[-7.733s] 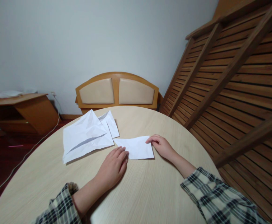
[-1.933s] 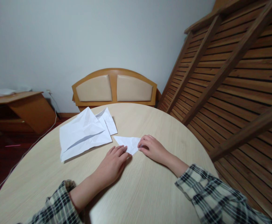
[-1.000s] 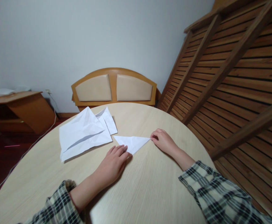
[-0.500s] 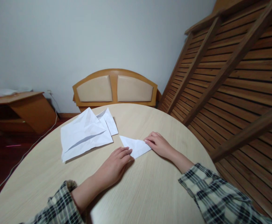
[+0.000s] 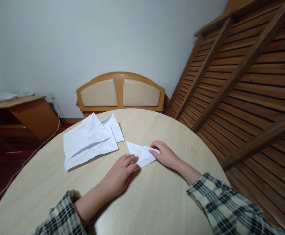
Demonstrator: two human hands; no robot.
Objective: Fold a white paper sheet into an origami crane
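A small white sheet of folded paper (image 5: 142, 156) lies on the round wooden table, one pointed corner facing away to the left. My left hand (image 5: 124, 168) holds its near left edge, fingertips on top and pressing it against the table. At the right corner, my right hand (image 5: 164, 153) grips the paper between the thumb in front and curled fingers behind. The fingertips of the right hand are partly hidden by the paper.
Left of the hands lie a larger creased white paper (image 5: 88, 140) and a smaller folded piece (image 5: 115, 129) partly under it. The pale round table (image 5: 157, 202) has a padded headboard (image 5: 119, 91) behind it. Wooden slats (image 5: 250, 88) lean at the right.
My right fingers have shifted slightly, now curled behind the paper with its right corner showing above the thumb. The left hand stays almost where it was.
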